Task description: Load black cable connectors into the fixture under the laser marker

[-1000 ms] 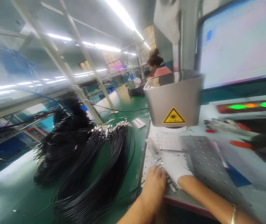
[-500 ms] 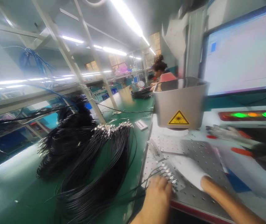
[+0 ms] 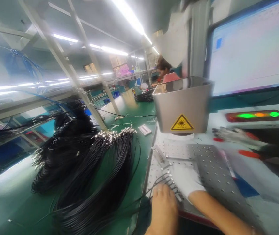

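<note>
My bare left hand (image 3: 164, 204) is at the front edge of the perforated metal plate (image 3: 217, 176), its fingers pressed together over several black cables (image 3: 157, 181). The metal connectors (image 3: 175, 186) at the cable ends lie in a row on the plate, just beyond those fingers. My right hand (image 3: 187, 179), in a white glove, is close beside the connectors, to their right. Its fingertips are blurred, and whether they grip a connector does not show. A small metal fixture (image 3: 160, 157) sits on the plate ahead of both hands.
A grey machine head with a yellow warning triangle (image 3: 182, 122) overhangs the plate's far end. Bundled black cables (image 3: 95, 186) lie on the green table (image 3: 12, 202) at left. A monitor (image 3: 252, 49), lit indicator panel (image 3: 255, 115) and gloves (image 3: 237, 135) are at right. A person (image 3: 165, 70) sits farther back.
My gloved right hand has moved left, closer to the connectors and my left hand. My left hand stays over the cables. The whole view has shifted slightly.
</note>
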A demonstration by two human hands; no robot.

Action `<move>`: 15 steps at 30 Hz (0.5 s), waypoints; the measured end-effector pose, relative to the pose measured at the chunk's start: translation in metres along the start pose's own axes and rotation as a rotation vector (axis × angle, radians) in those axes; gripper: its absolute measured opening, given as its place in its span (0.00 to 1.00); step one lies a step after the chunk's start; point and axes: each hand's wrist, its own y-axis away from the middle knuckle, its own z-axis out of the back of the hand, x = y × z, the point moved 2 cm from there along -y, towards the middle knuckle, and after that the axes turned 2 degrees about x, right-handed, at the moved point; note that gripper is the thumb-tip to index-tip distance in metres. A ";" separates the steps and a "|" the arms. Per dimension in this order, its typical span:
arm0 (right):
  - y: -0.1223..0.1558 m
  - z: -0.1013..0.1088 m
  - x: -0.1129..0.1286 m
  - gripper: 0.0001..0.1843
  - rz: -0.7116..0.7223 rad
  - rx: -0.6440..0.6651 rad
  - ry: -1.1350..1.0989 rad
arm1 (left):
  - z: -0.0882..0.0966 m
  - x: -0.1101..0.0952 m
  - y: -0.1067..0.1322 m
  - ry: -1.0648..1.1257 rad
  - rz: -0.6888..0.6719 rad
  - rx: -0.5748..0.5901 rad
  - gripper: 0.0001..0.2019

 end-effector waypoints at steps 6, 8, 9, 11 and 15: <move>0.001 0.000 0.004 0.21 -0.007 0.017 -0.010 | -0.023 -0.010 -0.001 -0.026 0.086 0.028 0.07; 0.000 -0.001 0.005 0.22 -0.002 -0.001 -0.009 | -0.017 -0.011 0.000 -0.048 0.072 0.016 0.06; 0.000 -0.002 0.004 0.22 0.001 -0.007 -0.009 | -0.011 -0.011 0.001 -0.057 0.062 0.023 0.06; -0.001 -0.004 0.004 0.21 0.007 -0.016 -0.008 | 0.003 -0.011 0.001 -0.065 0.026 0.062 0.06; -0.001 -0.007 0.002 0.18 -0.005 -0.037 0.005 | 0.029 -0.011 0.000 -0.096 -0.082 0.132 0.08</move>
